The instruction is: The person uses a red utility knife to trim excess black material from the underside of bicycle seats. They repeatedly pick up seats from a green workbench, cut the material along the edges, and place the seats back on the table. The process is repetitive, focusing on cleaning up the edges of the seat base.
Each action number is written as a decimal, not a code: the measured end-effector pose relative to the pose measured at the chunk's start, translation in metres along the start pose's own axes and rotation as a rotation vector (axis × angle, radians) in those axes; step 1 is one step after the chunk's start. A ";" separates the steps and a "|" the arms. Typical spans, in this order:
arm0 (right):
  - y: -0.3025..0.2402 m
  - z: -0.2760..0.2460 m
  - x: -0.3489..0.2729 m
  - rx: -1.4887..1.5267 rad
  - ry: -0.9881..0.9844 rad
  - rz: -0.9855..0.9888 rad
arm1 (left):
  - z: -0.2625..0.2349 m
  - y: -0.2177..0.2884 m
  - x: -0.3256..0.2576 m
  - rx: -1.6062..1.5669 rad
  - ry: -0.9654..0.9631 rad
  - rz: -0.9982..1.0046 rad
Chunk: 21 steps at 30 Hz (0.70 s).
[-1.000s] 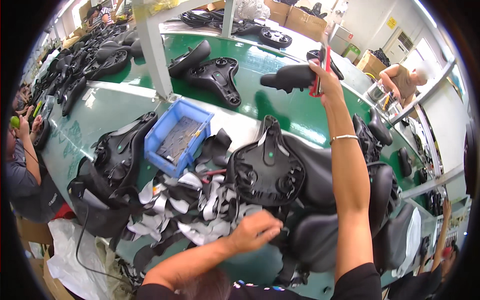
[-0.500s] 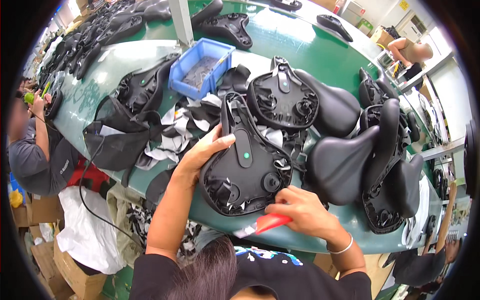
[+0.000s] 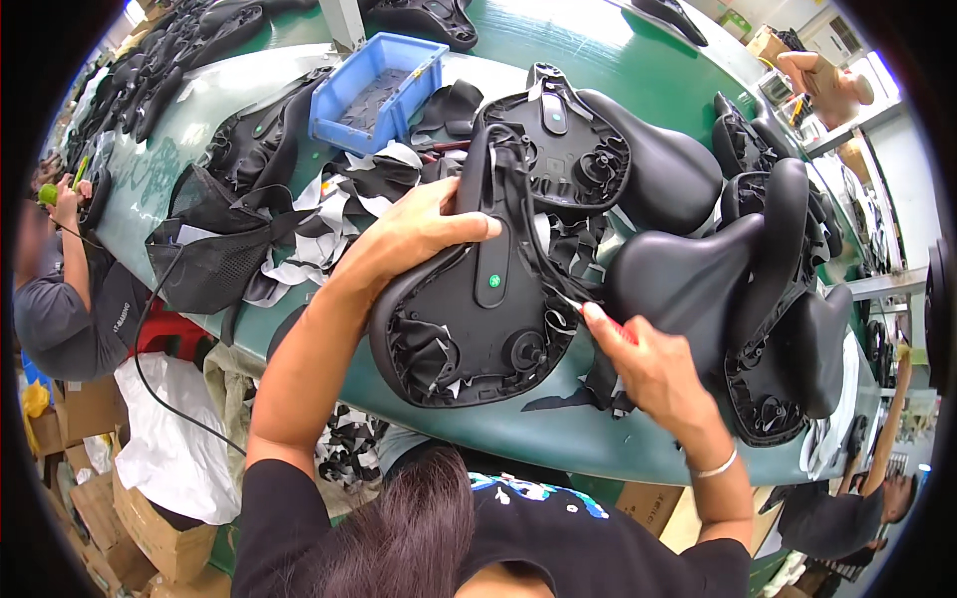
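A black bicycle saddle (image 3: 459, 319) lies underside up before me, its narrow nose pointing away. My left hand (image 3: 424, 227) grips it near the nose, the thumb laid over the middle of the base. In my right hand (image 3: 653, 374) is a red-handled knife (image 3: 626, 334), closed in my fingers. The knife's tip meets the saddle's right edge, where dark cover material sticks out; fingers hide most of the handle. Just beyond lies a second upturned saddle (image 3: 553, 149).
A blue bin (image 3: 424, 85) with flat dark pieces stands at the far left. Cover scraps (image 3: 314, 234) lie left of my saddle. More saddles (image 3: 668, 279) crowd the right side. A cable (image 3: 150, 374) hangs at left. Co-workers (image 3: 65, 299) sit at both sides.
My right hand has moved up and right, bringing the knife from below the saddle to its right edge. The left hand has slid along the nose. The view has shifted slightly.
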State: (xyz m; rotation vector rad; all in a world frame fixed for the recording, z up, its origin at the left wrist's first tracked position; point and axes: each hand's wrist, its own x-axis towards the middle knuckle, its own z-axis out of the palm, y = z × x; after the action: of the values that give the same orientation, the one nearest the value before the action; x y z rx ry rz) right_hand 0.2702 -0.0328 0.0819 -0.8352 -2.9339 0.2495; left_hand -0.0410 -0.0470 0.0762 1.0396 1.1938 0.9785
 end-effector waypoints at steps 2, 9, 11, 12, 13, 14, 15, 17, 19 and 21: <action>-0.019 0.018 -0.017 0.039 -0.011 0.099 | -0.001 -0.006 -0.012 -0.064 0.085 -0.016; -0.099 0.039 -0.056 0.408 0.005 0.499 | 0.026 -0.051 -0.074 -0.267 0.567 -0.049; -0.101 0.039 -0.066 0.451 0.049 0.501 | 0.032 -0.055 -0.089 -0.290 0.606 -0.043; -0.091 0.031 -0.064 0.601 0.089 0.484 | 0.036 -0.052 -0.092 -0.295 0.614 -0.019; -0.075 0.041 -0.063 0.534 0.278 0.333 | 0.039 -0.050 -0.094 -0.300 0.622 0.004; -0.073 0.037 -0.052 0.693 0.414 0.484 | 0.043 -0.054 -0.094 -0.357 0.620 0.055; -0.077 0.027 -0.031 0.741 0.452 0.550 | 0.048 -0.053 -0.096 -0.348 0.632 0.084; -0.077 0.021 0.014 0.679 0.458 0.504 | 0.059 -0.046 -0.101 -0.320 0.673 0.149; -0.064 0.033 0.044 0.366 0.469 0.262 | 0.066 -0.040 -0.103 -0.296 0.728 0.183; -0.045 0.025 0.051 0.576 0.517 0.434 | 0.064 -0.061 -0.103 -0.282 0.911 0.243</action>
State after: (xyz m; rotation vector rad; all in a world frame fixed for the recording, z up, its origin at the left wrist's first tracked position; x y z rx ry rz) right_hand 0.2011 -0.0466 0.0671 -1.1905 -2.0227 0.7325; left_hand 0.0132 -0.1681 0.0460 0.4996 1.5972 1.8640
